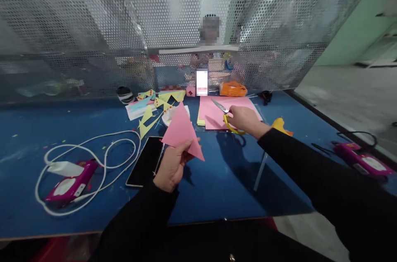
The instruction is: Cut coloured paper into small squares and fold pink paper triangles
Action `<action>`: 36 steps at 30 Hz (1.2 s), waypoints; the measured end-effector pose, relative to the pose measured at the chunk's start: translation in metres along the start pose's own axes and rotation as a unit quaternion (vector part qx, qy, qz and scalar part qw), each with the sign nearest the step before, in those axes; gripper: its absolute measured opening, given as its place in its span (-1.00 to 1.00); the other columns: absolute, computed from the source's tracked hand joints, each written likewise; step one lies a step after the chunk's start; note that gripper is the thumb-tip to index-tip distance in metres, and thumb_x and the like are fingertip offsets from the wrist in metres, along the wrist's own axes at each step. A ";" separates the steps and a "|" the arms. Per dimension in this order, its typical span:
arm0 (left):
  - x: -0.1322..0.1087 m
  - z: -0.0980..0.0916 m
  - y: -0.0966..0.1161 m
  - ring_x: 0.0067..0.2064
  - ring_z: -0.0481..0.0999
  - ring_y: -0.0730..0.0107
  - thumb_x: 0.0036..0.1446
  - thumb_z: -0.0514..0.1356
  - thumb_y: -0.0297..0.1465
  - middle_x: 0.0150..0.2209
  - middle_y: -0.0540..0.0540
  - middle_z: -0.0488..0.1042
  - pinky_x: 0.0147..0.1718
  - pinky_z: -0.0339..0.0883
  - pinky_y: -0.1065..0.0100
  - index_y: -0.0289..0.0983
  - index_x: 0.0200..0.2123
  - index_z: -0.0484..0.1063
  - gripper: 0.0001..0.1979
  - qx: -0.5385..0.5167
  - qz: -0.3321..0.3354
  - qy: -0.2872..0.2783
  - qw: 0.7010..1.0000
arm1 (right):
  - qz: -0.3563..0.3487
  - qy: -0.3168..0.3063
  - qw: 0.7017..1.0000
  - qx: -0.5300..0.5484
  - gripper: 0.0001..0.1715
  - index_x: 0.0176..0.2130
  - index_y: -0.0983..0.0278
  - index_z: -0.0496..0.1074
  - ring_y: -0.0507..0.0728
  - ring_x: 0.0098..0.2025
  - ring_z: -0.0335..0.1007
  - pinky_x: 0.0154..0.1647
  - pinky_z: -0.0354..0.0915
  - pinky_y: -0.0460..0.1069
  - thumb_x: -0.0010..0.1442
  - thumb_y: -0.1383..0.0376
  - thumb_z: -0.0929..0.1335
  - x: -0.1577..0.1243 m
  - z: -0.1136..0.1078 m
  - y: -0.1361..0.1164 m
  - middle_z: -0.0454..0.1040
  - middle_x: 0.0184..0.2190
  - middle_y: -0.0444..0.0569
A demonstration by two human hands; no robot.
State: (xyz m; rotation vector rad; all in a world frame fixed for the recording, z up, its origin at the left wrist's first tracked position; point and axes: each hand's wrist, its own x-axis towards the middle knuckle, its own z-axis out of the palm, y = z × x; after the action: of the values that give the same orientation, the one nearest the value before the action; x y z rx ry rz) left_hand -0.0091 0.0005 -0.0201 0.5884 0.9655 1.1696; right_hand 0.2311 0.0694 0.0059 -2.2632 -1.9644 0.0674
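Observation:
A folded pink paper triangle (pixel 180 127) is held up in my left hand (pixel 173 164), its point upward, the thumb lying across its lower part. My right hand (pixel 245 119) grips yellow-handled scissors (pixel 221 106) by the loops, the blades pointing up and to the left. Beneath the scissors lies a stack of pink paper sheets (pixel 214 120) with a yellow edge showing. The paper and the scissors are apart. Yellow paper cut-outs (pixel 145 120) with red dots are scattered behind the triangle.
A black tablet (pixel 145 162) lies left of my left hand. White cable (pixel 108 167) loops around a magenta device (pixel 72 183); another magenta device (pixel 361 158) is at the right. A lit phone (pixel 202 82) stands before the perforated metal screen (pixel 173 14), beside an orange packet (pixel 233 88).

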 end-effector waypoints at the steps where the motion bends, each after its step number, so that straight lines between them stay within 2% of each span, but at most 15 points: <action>1: 0.000 -0.002 0.000 -0.37 0.63 0.27 0.00 0.34 -0.54 -0.29 -0.24 0.68 -0.42 0.55 0.35 -0.39 -0.27 0.60 -0.84 0.000 -0.005 0.000 1.000 | -0.005 -0.010 1.000 -0.007 -0.63 0.07 0.29 0.43 0.18 -0.05 0.49 -0.05 0.45 0.17 0.35 0.16 0.37 0.011 0.007 -0.001 0.48 0.03 0.06; 4: 0.000 -0.006 0.002 -0.36 0.65 0.26 0.06 0.31 -0.53 -0.29 -0.24 0.68 -0.40 0.56 0.34 -0.39 -0.27 0.59 -0.87 -0.003 -0.026 0.004 1.000 | -0.014 -0.032 0.999 -0.015 -0.63 0.10 0.26 0.41 0.19 -0.01 0.48 -0.02 0.45 0.18 0.35 0.18 0.37 0.032 0.025 -0.003 0.45 0.09 0.07; 7: 0.002 -0.009 0.004 -0.37 0.65 0.25 0.08 0.30 -0.52 -0.31 -0.24 0.68 -0.39 0.56 0.33 -0.38 -0.29 0.57 -0.90 -0.007 -0.054 0.010 0.998 | -0.015 -0.043 0.999 -0.005 -0.61 0.11 0.26 0.41 0.20 0.00 0.47 -0.02 0.44 0.19 0.35 0.17 0.37 0.040 0.034 -0.002 0.45 0.09 0.07; 12: 0.006 -0.012 0.000 -0.36 0.65 0.27 0.05 0.35 -0.48 -0.32 -0.21 0.67 -0.41 0.52 0.37 -0.36 -0.27 0.57 -0.87 -0.008 -0.097 0.015 0.995 | -0.023 -0.051 0.996 0.067 -0.63 0.11 0.25 0.41 0.20 0.01 0.46 0.00 0.44 0.19 0.35 0.18 0.37 0.036 0.030 -0.004 0.44 0.11 0.07; 15: 0.005 -0.014 -0.004 -0.37 0.64 0.31 -0.02 0.42 -0.44 -0.31 -0.19 0.67 -0.42 0.50 0.39 -0.35 -0.27 0.58 -0.79 -0.003 -0.106 0.012 0.994 | -0.048 -0.050 0.986 0.150 -0.70 0.05 0.21 0.45 0.16 -0.03 0.47 -0.02 0.45 0.15 0.37 0.18 0.35 0.016 0.022 -0.019 0.46 0.09 0.05; 17: 0.004 -0.014 -0.006 -0.38 0.64 0.32 -0.06 0.46 -0.40 -0.30 -0.17 0.67 -0.42 0.49 0.41 -0.35 -0.25 0.59 -0.73 0.002 -0.103 0.008 0.995 | -0.076 -0.055 0.971 0.219 -0.68 -0.01 0.30 0.47 0.13 -0.14 0.53 -0.14 0.48 0.11 0.35 0.15 0.38 -0.006 0.020 -0.035 0.54 -0.07 0.01; 20: 0.000 -0.012 -0.010 -0.34 0.65 0.26 -0.10 0.49 -0.35 -0.27 -0.21 0.68 -0.38 0.50 0.36 -0.37 -0.18 0.61 -0.62 0.006 -0.101 -0.021 0.995 | -0.119 -0.054 0.938 0.322 -0.60 -0.23 0.33 0.60 0.08 -0.38 0.56 -0.38 0.46 -0.04 0.35 0.08 0.33 -0.044 0.025 -0.057 0.61 -0.39 -0.04; 21: -0.001 -0.011 -0.011 -0.32 0.66 0.23 -0.10 0.49 -0.33 -0.25 -0.23 0.68 -0.36 0.51 0.33 -0.37 -0.16 0.61 -0.60 0.006 -0.100 -0.036 0.994 | -0.126 -0.043 0.928 0.348 -0.57 -0.22 0.33 0.61 0.08 -0.40 0.57 -0.42 0.45 -0.06 0.36 0.06 0.31 -0.055 0.028 -0.060 0.62 -0.42 -0.03; 24: -0.006 -0.008 -0.012 -0.25 0.67 0.16 -0.08 0.49 -0.33 -0.21 -0.28 0.68 -0.25 0.53 0.27 -0.40 -0.15 0.63 -0.59 0.009 -0.092 -0.079 0.993 | -0.124 0.031 0.911 0.393 -0.52 0.10 0.35 0.47 0.12 -0.27 0.61 -0.35 0.48 -0.01 0.42 0.14 0.18 -0.079 0.037 -0.055 0.64 -0.21 0.11; 26: -0.009 -0.008 -0.012 -0.23 0.67 0.15 -0.06 0.48 -0.33 -0.21 -0.29 0.68 -0.16 0.52 0.25 -0.40 -0.16 0.64 -0.61 0.013 -0.095 -0.097 0.991 | -0.121 0.095 0.907 0.392 -0.46 0.29 0.33 0.25 0.18 -0.07 0.58 -0.16 0.49 0.11 0.41 0.25 0.14 -0.088 0.037 -0.043 0.53 0.06 0.24; 27: -0.010 -0.007 -0.011 -0.23 0.67 0.14 -0.05 0.48 -0.32 -0.22 -0.30 0.68 -0.13 0.51 0.23 -0.40 -0.16 0.64 -0.62 0.015 -0.104 -0.104 0.989 | -0.128 0.119 0.907 0.383 -0.42 0.33 0.31 0.19 0.23 0.05 0.51 -0.03 0.45 0.19 0.37 0.28 0.16 -0.090 0.036 -0.036 0.43 0.16 0.27; 28: -0.011 -0.007 -0.011 -0.22 0.67 0.14 -0.04 0.48 -0.31 -0.21 -0.30 0.68 -0.11 0.51 0.22 -0.40 -0.15 0.64 -0.62 0.014 -0.114 -0.111 0.987 | -0.144 0.133 0.908 0.370 -0.39 0.33 0.29 0.21 0.27 0.15 0.42 0.09 0.37 0.26 0.32 0.31 0.22 -0.093 0.034 -0.029 0.37 0.22 0.27; 30: -0.014 -0.005 -0.009 -0.19 0.67 0.13 -0.04 0.48 -0.30 -0.18 -0.32 0.67 -0.10 0.50 0.21 -0.38 -0.15 0.64 -0.61 0.009 -0.117 -0.123 0.985 | -0.197 0.126 0.910 0.343 -0.39 0.22 0.24 0.36 0.33 0.26 0.29 0.25 0.20 0.33 0.18 0.36 0.33 -0.097 0.028 -0.019 0.40 0.21 0.18; 33: -0.018 -0.001 -0.006 -0.18 0.66 0.11 -0.07 0.49 -0.33 -0.17 -0.32 0.67 -0.12 0.50 0.24 -0.36 -0.15 0.64 -0.61 0.017 -0.093 -0.135 0.986 | -0.262 0.091 0.905 0.322 -0.45 0.10 0.20 0.48 0.33 0.22 0.34 0.25 0.19 0.33 0.09 0.40 0.39 -0.105 0.022 -0.009 0.53 0.10 0.09; 36: -0.021 0.002 -0.002 -0.25 0.67 0.11 -0.10 0.50 -0.34 -0.25 -0.31 0.68 -0.22 0.49 0.25 -0.35 -0.20 0.66 -0.65 0.068 -0.101 -0.149 0.981 | -0.261 0.091 0.900 0.336 -0.47 0.16 0.21 0.40 0.30 0.19 0.37 0.18 0.26 0.33 0.19 0.32 0.36 -0.113 0.022 -0.003 0.50 0.14 0.12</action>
State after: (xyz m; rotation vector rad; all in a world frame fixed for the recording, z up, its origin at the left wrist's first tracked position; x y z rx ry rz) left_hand -0.0080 -0.0194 -0.0141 0.7337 0.8290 0.8129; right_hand 0.2093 -0.0402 -0.0225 -1.2368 -1.9654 0.3893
